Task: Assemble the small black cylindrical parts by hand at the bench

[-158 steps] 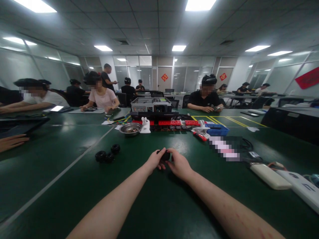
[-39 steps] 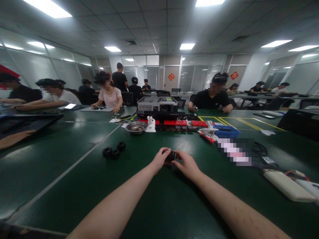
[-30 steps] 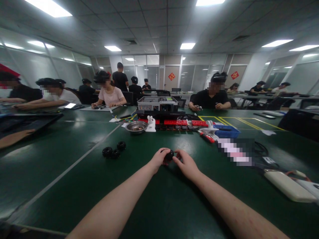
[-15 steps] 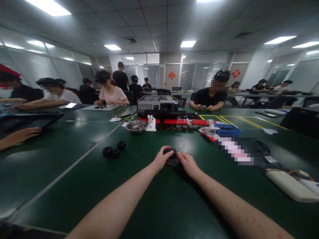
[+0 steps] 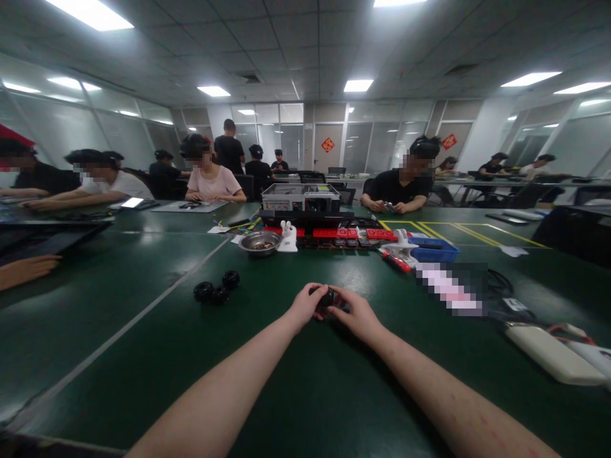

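Note:
Between my hands, just above the green table (image 5: 286, 401), is a small black wheel (image 5: 327, 297) with a thick tyre, partly hidden by fingers. My left hand (image 5: 306, 305) grips it from the left, thumb across its near face. From the right, the curled fingers of my right hand (image 5: 354, 312) close on the same wheel. Off to the left, three similar black wheels lie close together: one wheel (image 5: 203, 291), a second wheel (image 5: 220, 295) and a third wheel (image 5: 231, 279).
Beyond my hands stand a metal bowl (image 5: 252, 249) of small parts, a white stand (image 5: 287, 238), red boxes (image 5: 351, 234) and a blue tray (image 5: 436, 250). Red-handled pliers (image 5: 397, 262) lie nearby. A white power bank (image 5: 554, 353) is at right. A co-worker's hand (image 5: 31, 271) rests at left.
My right hand has moved left and up onto the wheel, its fingers now around the right side. The left hand still holds it, turned slightly. At far left, the co-worker's hand has drawn back.

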